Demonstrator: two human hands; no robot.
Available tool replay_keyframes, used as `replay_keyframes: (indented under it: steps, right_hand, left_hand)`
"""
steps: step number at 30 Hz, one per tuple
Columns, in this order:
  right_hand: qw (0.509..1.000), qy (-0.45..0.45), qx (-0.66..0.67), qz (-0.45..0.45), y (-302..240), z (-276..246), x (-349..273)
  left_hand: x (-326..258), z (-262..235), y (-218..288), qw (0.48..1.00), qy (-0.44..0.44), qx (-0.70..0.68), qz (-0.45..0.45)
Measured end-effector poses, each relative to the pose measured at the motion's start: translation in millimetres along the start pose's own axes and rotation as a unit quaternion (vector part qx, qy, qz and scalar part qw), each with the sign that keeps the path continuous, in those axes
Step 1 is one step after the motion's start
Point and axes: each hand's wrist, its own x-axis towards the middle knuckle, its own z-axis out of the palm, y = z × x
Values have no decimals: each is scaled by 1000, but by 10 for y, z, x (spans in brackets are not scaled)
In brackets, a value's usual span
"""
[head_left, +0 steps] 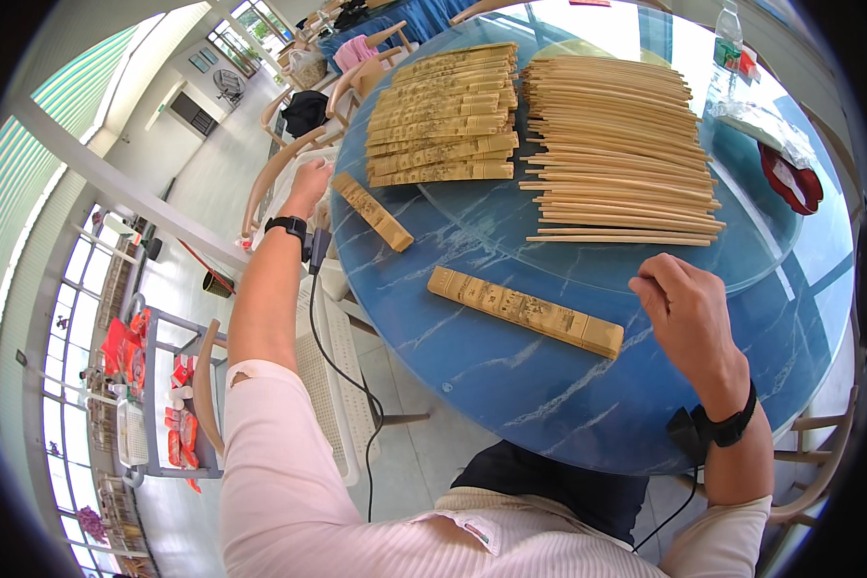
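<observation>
Round blue table w/ white marble veining [477, 371]: main work surface, prob. chosen b/c both stocks fit within arm's reach. Clear glass disc [756, 231]: set on the tabletop, under the sticks. Broad bank of slim, pale wooden sticks [617, 144]: laid side by side, approx. parallel, running crosswise – prob. so that single pieces can be lifted from the near edge, where spacing is looser. Pile of flat, tan, paper-like strips w/ dark print [443, 116]: L. of the sticks, w/ a narrow gap btwn, overlapped like shingles, presumably to save room and leave edges free for picking

R. hand [684, 303]: above the table's near R. part, fingers bent in and together, thumb against them, nothing visible in the grip; pos. just beyond the R. end of the front strip, apart from it. L. hand [308, 183]: out past the table's L. rim, seen small and from the back – cannot tell if fingers are apart or closed, nor if anything is held

Front tan strip, long and flat [525, 310]: alone on blue, slightly aslant, directly before the wearer, prob. for easy access by either hand. Side tan strip [374, 214]: near L. rim, apart from the pile, nearest the L. hand
</observation>
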Motion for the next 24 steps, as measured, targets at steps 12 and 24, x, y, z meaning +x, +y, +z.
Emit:
replay_keyframes:
  steps: [12,24]
  right_hand:
    - [999,-9,-31,18,135,29,8]
    - [999,-26,-34,22,137,37,-5]
  left_hand:
    - [-472,299,319,823,-79,389,406]
    - [-466,162,420,770,-135,358,510]
